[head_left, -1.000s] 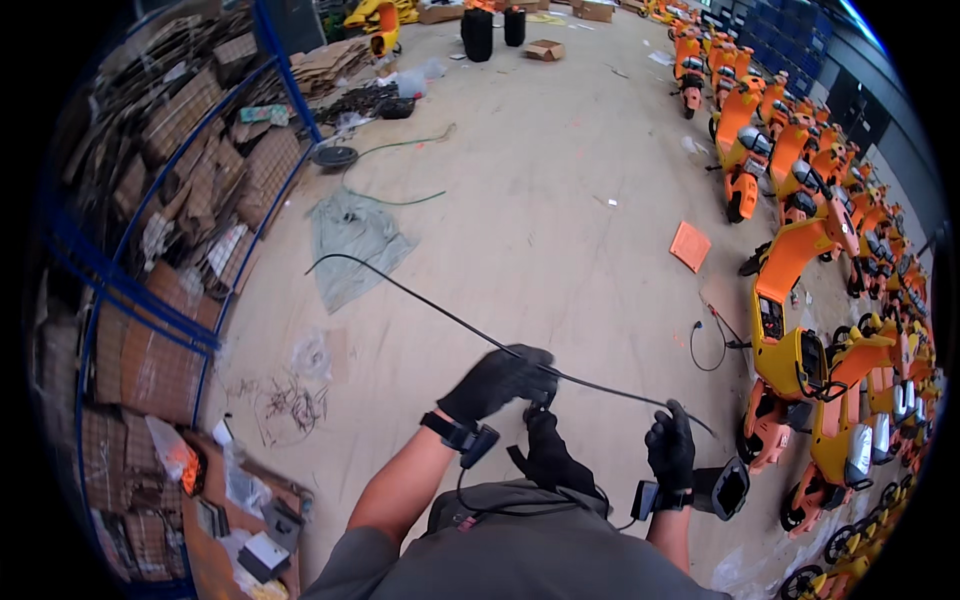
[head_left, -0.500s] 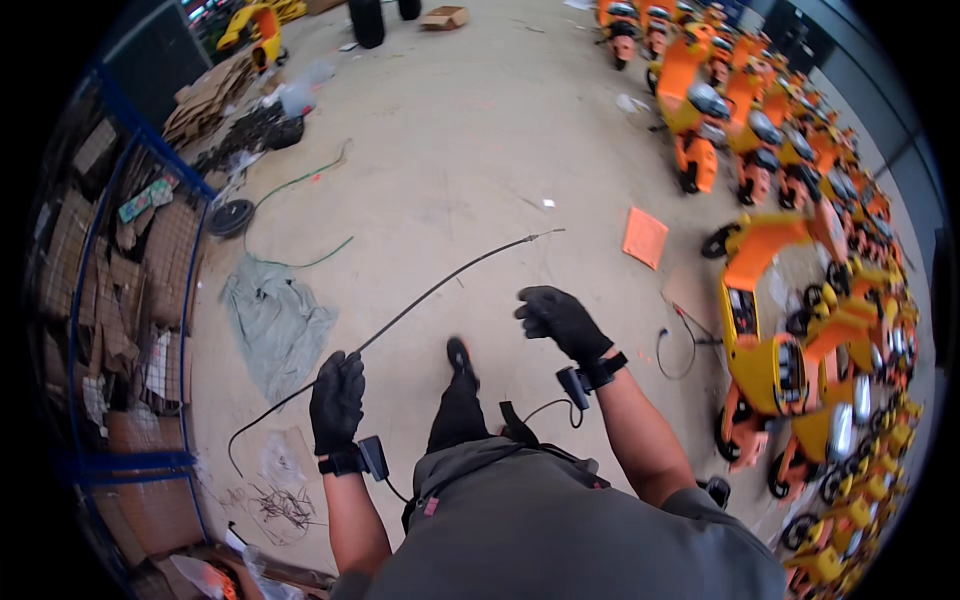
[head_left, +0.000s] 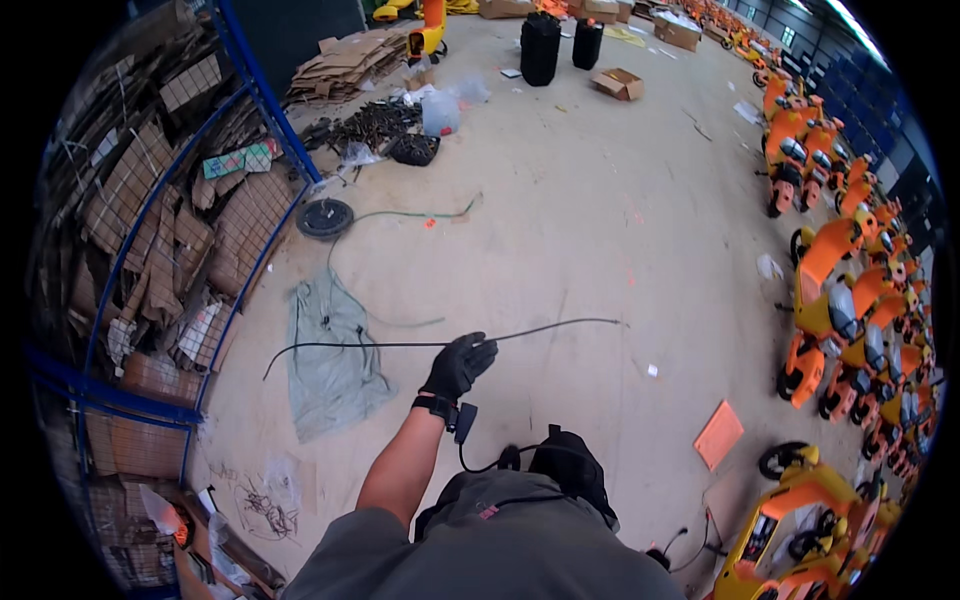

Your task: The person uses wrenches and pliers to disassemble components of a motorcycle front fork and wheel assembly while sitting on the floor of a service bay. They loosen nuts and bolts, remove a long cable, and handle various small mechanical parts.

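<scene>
My left hand (head_left: 460, 366), in a black glove with a strap and small box at the wrist, is closed round a long thin black cable (head_left: 557, 326). The cable passes through the hand and sticks out on both sides. Its left part runs above a crumpled grey-green sheet (head_left: 325, 395) on the floor and bends down at the tip. The right part reaches out over bare concrete and ends in a thinner tip. My right hand is out of the picture.
At left stands a blue-framed mesh cage (head_left: 205, 412) with flattened cardboard. A black wheel (head_left: 325, 218), a green cord (head_left: 415, 213) and a heap of dark parts (head_left: 375, 125) lie ahead. Yellow-orange scooters (head_left: 830, 290) line the right side, near an orange panel (head_left: 719, 435).
My left hand has reached forward and right, carrying the cable, which is now more level across the view. My right hand has left the picture. The view has swung left.
</scene>
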